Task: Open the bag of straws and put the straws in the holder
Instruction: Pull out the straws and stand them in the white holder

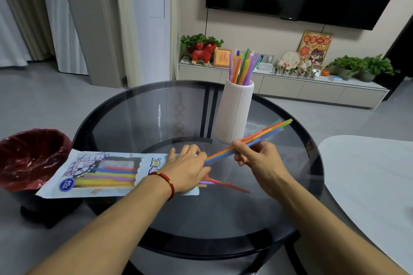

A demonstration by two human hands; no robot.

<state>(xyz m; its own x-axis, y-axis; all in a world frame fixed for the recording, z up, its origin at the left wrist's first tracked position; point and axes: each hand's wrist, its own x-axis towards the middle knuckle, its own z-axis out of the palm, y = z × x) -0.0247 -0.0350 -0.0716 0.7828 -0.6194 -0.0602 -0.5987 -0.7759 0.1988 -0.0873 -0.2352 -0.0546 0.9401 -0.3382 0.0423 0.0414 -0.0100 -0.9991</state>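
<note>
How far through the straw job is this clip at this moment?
Partly done. The printed plastic straw bag is open, and the white ribbed holder already stands full of coloured straws. In hand: the right hand grips a bundle of straws while the left hand presses the bag's mouth. Left: straws inside the bag and a few loose straws at its mouth.

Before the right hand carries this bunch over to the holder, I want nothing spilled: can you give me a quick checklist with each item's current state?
1. Right hand grips the bunch of straws: ok.
2. Bunch fully clear of the bag: cannot tell; its near ends are hidden behind the left hand.
3. Left hand rests on the bag's open end: ok.
4. Holder upright on the glass table: ok.
5. Room in the holder: cannot tell; many straws already stand in it.
6. Loose straws sticking out of the bag mouth: not ok, they could slide out.
</note>
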